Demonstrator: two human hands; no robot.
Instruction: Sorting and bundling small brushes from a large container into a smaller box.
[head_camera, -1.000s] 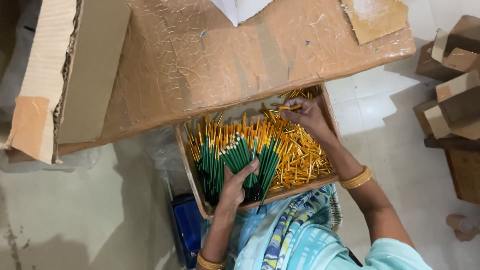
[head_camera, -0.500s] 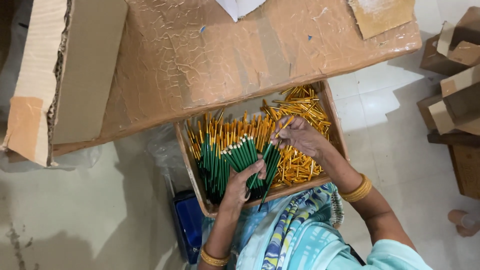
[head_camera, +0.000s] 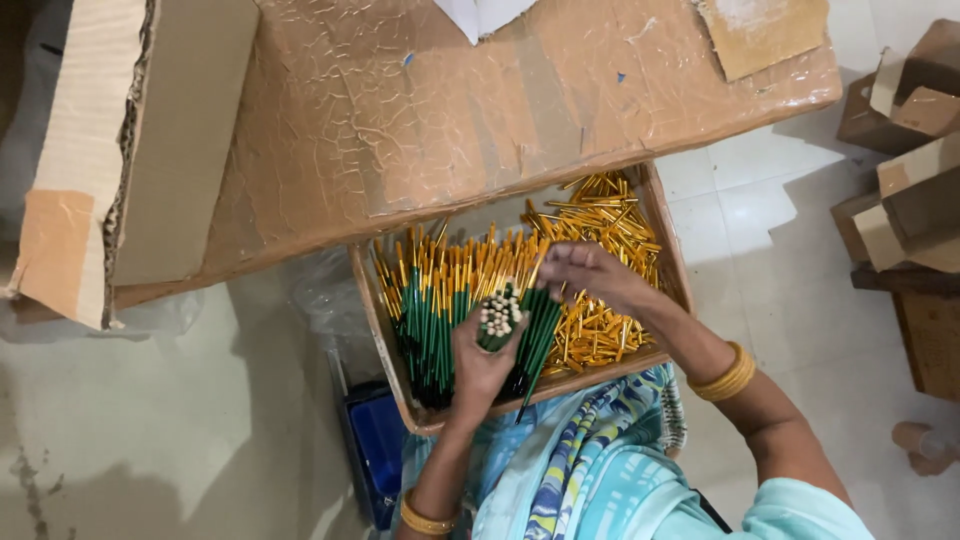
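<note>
left hand (head_camera: 482, 362) grips green sticks bundle (head_camera: 500, 318) | right hand (head_camera: 590, 275) touching bundle

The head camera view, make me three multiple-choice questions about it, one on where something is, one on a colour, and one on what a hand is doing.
1. Where do the loose golden caps lie?
A. on the floor
B. in the right part of the cardboard tray
C. on top of the big carton

2. What colour are the barrels of the pens in the tray?
A. green
B. red
C. white

3. What is the left hand doing?
A. resting flat on the floor
B. hanging empty
C. gripping an upright bundle of pens

Answers: 1 B, the gold pile fills the tray's right side. 2 A, green barrels with gold ends. 3 C, fingers wrap the bundle, its ends facing up.
</note>
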